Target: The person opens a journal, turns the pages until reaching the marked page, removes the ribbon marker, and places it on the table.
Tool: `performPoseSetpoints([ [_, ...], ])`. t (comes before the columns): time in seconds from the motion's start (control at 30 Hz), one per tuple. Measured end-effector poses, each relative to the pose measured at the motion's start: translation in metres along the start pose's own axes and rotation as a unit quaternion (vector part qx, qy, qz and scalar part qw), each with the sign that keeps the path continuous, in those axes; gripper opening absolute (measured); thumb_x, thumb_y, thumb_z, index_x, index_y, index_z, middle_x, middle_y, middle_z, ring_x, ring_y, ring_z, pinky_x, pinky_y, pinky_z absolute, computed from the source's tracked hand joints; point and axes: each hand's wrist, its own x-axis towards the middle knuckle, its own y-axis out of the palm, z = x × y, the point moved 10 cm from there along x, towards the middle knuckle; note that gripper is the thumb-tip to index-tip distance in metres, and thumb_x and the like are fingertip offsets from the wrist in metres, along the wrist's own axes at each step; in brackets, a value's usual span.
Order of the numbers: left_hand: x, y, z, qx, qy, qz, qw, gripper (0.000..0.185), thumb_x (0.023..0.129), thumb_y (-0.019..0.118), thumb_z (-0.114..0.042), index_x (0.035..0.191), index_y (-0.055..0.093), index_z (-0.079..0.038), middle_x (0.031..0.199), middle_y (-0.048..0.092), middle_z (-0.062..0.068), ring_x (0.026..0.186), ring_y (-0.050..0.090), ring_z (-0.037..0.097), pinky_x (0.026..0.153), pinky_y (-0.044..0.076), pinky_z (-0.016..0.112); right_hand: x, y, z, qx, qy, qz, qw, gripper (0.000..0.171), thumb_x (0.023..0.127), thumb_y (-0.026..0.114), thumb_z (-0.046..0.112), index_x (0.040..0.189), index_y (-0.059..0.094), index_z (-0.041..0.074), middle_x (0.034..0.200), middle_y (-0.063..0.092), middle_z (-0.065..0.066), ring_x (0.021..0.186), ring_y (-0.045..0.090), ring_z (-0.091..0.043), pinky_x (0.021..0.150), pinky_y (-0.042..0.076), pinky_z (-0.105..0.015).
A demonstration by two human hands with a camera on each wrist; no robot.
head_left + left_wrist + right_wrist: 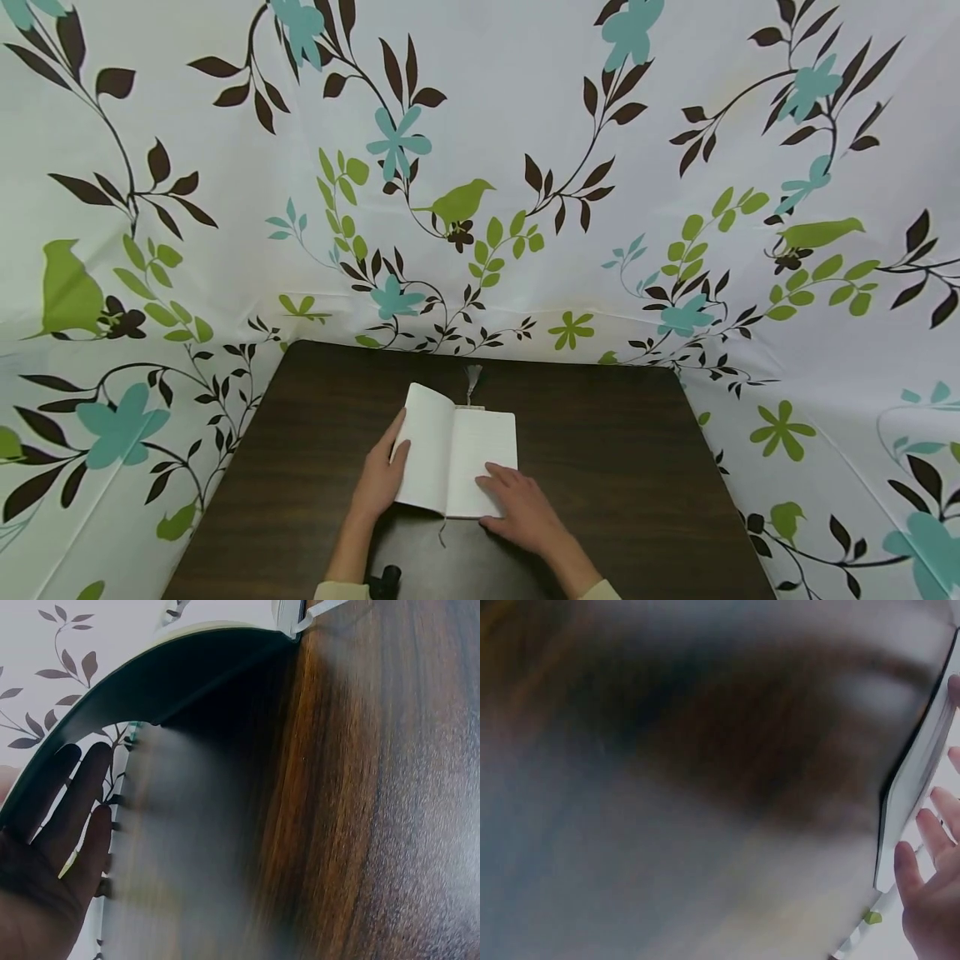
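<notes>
So there's an open notebook (456,450) lying on a dark wood table (615,467), right between the two hands and close in front of the person. The left hand (382,479) is at the left edge, fingers slipped under the raised cover — the left wrist view shows that dark cover bowing up in an arc over the straight fingers (71,802), so it's propping rather than gripping. The right hand (517,504) lies flat on the lower corner of the right page, fingers spread, pinning it down. The hands are apart, one on each half.

Handling-wise, I'd guess it's light and thin, with a soft cover that flexes easily — the left half curves instead of staying stiff. The pages look plain and would crease if pinched hard. The best place to hold is probably the outer edges or near the spine, not single sheets. A ribbon marker (472,382) pokes out past the top, away from both hands, and a thin tail (443,531) hangs out at the bottom between the wrists.
</notes>
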Motion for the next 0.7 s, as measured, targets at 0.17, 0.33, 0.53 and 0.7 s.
performPoseSetpoints([
  [0.17,0.0002,0.0010,-0.0006,-0.004,0.010,0.015,0.9998,0.063,0.117,0.047,-0.018,0.174,0.022,-0.024,0.179,0.026,0.009,0.162,0.031,0.035,0.124,0.032,0.061,0.0030,-0.0029,-0.0014,0.018,-0.013,0.017,1.000,0.058,0.095,0.081,0.047,0.144,0.065,0.024,0.157,0.059,-0.006,0.139,0.058,-0.029,0.101,0.052,-0.058],
  [0.33,0.0009,0.0035,0.0004,-0.016,0.007,0.028,0.9995,0.063,0.117,0.044,-0.018,0.174,0.018,-0.023,0.180,0.022,0.007,0.164,0.024,0.032,0.128,0.026,0.060,0.0044,-0.0016,-0.0051,0.049,-0.009,0.042,0.998,0.054,0.096,0.080,0.044,0.144,0.066,0.023,0.158,0.057,-0.007,0.141,0.057,-0.031,0.103,0.050,-0.062],
  [0.53,0.0021,0.0044,-0.0003,-0.014,0.004,0.032,0.9994,0.064,0.118,0.044,-0.019,0.174,0.017,-0.028,0.180,0.021,0.006,0.165,0.023,0.031,0.130,0.024,0.059,0.0049,0.0020,-0.0100,0.091,0.008,0.067,0.994,0.050,0.098,0.078,0.041,0.144,0.066,0.024,0.162,0.054,-0.008,0.146,0.053,-0.034,0.108,0.045,-0.068],
  [0.7,0.0032,0.0046,-0.0007,-0.010,0.003,0.033,0.9994,0.063,0.118,0.044,-0.020,0.174,0.017,-0.029,0.181,0.020,0.006,0.165,0.022,0.032,0.130,0.023,0.059,0.0049,0.0010,-0.0105,0.097,0.009,0.074,0.993,0.050,0.098,0.077,0.040,0.145,0.066,0.026,0.164,0.053,-0.007,0.148,0.051,-0.033,0.110,0.044,-0.069],
])
